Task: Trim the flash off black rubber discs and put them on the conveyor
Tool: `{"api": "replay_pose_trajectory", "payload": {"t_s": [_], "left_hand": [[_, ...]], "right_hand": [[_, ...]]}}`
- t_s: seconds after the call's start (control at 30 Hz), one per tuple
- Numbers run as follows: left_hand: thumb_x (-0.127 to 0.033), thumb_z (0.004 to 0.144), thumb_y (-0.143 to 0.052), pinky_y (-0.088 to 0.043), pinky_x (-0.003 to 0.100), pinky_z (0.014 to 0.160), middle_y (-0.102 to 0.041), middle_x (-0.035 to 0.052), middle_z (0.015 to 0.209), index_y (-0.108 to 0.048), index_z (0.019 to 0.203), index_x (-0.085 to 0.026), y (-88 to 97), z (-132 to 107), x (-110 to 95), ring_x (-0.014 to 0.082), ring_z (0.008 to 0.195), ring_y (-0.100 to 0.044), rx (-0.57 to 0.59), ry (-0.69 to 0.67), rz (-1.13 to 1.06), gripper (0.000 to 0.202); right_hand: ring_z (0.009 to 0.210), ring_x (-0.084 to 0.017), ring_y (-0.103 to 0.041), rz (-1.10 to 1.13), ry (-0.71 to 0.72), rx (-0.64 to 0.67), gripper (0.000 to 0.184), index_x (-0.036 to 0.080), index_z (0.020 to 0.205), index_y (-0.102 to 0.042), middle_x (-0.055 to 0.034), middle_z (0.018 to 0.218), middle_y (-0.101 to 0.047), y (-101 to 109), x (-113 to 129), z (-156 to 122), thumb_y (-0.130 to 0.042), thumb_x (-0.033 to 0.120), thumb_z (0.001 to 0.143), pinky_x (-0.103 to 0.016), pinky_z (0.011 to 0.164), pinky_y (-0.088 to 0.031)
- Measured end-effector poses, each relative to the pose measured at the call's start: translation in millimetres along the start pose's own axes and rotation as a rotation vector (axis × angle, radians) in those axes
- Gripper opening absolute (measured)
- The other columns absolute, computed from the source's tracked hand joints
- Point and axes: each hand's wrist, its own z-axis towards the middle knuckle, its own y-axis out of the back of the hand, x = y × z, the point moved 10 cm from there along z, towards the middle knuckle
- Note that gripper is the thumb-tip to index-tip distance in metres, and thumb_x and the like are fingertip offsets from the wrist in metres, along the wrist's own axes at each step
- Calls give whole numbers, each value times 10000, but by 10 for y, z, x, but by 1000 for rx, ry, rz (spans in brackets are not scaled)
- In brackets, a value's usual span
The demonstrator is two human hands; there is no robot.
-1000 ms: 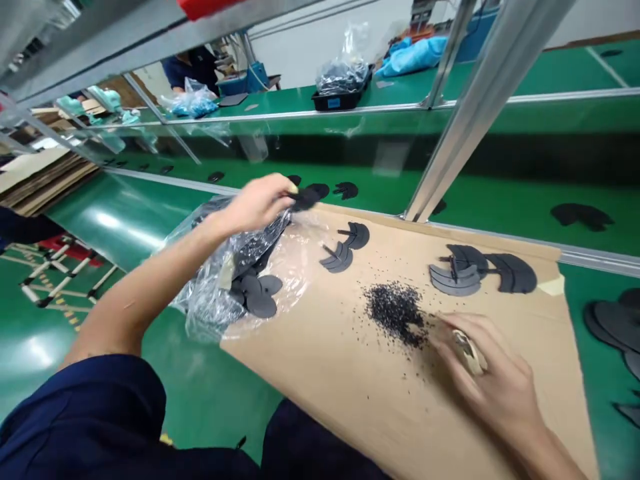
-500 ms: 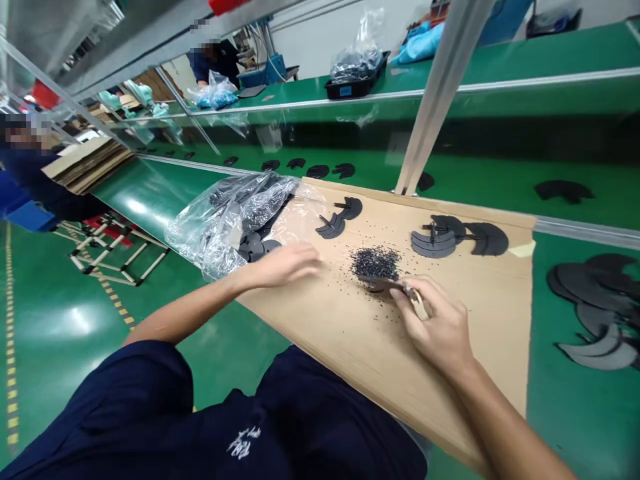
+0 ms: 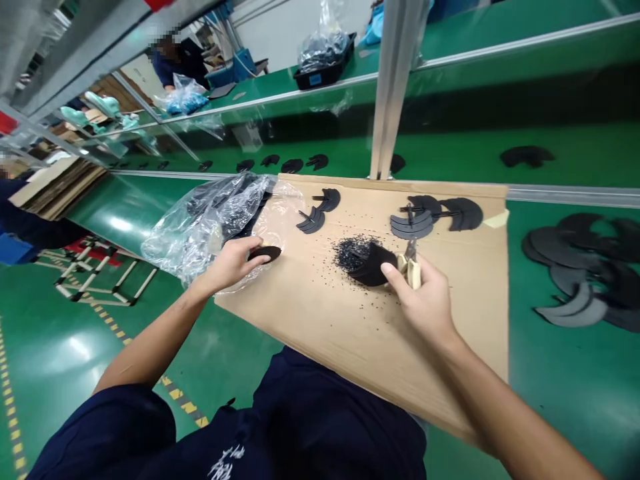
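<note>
Black cutout (image 3: pixel 373 265) pinched in right hand (image 3: pixel 423 303), snips (image 3: pixel 411 270) also gripped; second cutout (image 3: pixel 265 253) gripped by left hand (image 3: pixel 230 265) over cardboard (image 3: pixel 320 340).

- right hand (image 3: pixel 420 297): fingers (image 3: pixel 390 270) cover part of the small scissors (image 3: pixel 413 273), can't see how the blades sit
- dark curved piece (image 3: pixel 373 265): one end hidden behind those fingers, material can't tell
- left hand (image 3: pixel 230 265): covers most of the small dark piece (image 3: pixel 265 253), full shape hidden
- clear plastic bag (image 3: pixel 200 230): contents blurred behind the film, count can't tell
- black crumbs (image 3: pixel 353 253): too small to tell shape or material
- dark cut pieces (image 3: pixel 580 267) on the green table (image 3: pixel 550 373): overlapping, cut off by right edge
- co-worker (image 3: pixel 175 60): face blurred out, hands too small to tell
- person (image 3: pixel 25 220): cut off by left edge
- white print (image 3: pixel 223 463) on navy top (image 3: pixel 325 427): cut off at bottom, unreadable
</note>
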Motion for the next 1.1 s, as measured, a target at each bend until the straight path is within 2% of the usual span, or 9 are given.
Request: {"api": "replay_pose_trajectory", "payload": {"t_s": [0.1, 0.2, 0.37, 0.47, 0.57, 0.67, 0.77, 0.97, 1.1], "left_hand": [[-457, 907, -684, -506, 244, 686, -680, 21, 843, -618, 971, -171, -11, 199, -485, 149, 757, -655, -141, -103, -463, 300], [-463, 893, -711, -564, 243, 744, -725, 49, 958, -613, 1061, -178, -176, 408, -989, 150, 850, -709, -174, -199, -814, 346], [-351, 935, -667, -591, 252, 803, -736, 72, 1039, -616, 1136, -164, -435, 621, -1472, 144, 889, -716, -225, -273, -872, 279], [-295, 933, -667, -586, 305, 864, -732, 92, 1095, -619, 1206, -163, -470, 612, -1533, 171, 940, -704, -297, -344, -707, 306], [-283, 916, -685, -577, 297, 769, -724, 78, 990, -645, 1116, -161, -597, 635, -1486, 174, 873, -683, -222, -334, -644, 238], [-286, 915, -682, -547, 222, 628, -698, 52, 916, -605, 1174, -166, -719, 676, -1387, 138, 775, -663, -117, -249, -835, 295], [-300, 941, -651, -583, 217, 667, -704, 71, 1050, -552, 1307, -188, -723, 683, -1345, 131, 830, -685, -107, -208, -1048, 394], [-308, 891, -726, -602, 238, 734, -703, 38, 929, -637, 948, -176, -684, 664, -1224, 129, 839, -693, -212, -130, -1153, 169], [-318, 897, -722, -575, 223, 671, -702, 37, 919, -632, 982, -170, -730, 655, -1231, 112, 769, -673, -190, -127, -1078, 193]], "right_hand": [[595, -126, -417, 47, -22, -8, 422, 226, 713, -461, 48, 643, -426, 12, -20, -6, -721, 533, 841, -274, 576, -381], [580, -124, -429, 98, -73, -17, 461, 227, 723, -468, 47, 635, -447, 40, -60, -2, -743, 586, 811, -267, 543, -400], [598, -135, -450, 131, -107, -21, 434, 223, 758, -515, 33, 643, -488, 87, -54, -1, -739, 591, 811, -274, 549, -445], [641, -145, -455, 104, -106, -29, 375, 220, 776, -531, 25, 672, -489, 102, -52, -7, -723, 537, 832, -287, 608, -463], [680, -147, -463, 43, -104, -10, 293, 212, 799, -545, 19, 725, -511, 82, -64, -25, -694, 456, 861, -288, 656, -452], [671, -136, -433, -35, -102, -13, 248, 207, 796, -532, 29, 724, -490, 92, -63, -50, -663, 397, 887, -274, 641, -404], [627, -123, -363, -103, -122, -54, 272, 215, 766, -492, 50, 675, -416, 149, -66, -70, -657, 388, 896, -266, 603, -352], [615, -123, -344, -83, -182, -34, 279, 216, 787, -513, 49, 670, -408, 122, -119, -73, -677, 422, 878, -265, 577, -340], [598, -123, -345, -56, -205, -1, 306, 218, 800, -521, 48, 655, -411, 66, -123, -81, -691, 463, 872, -265, 565, -356]]}}
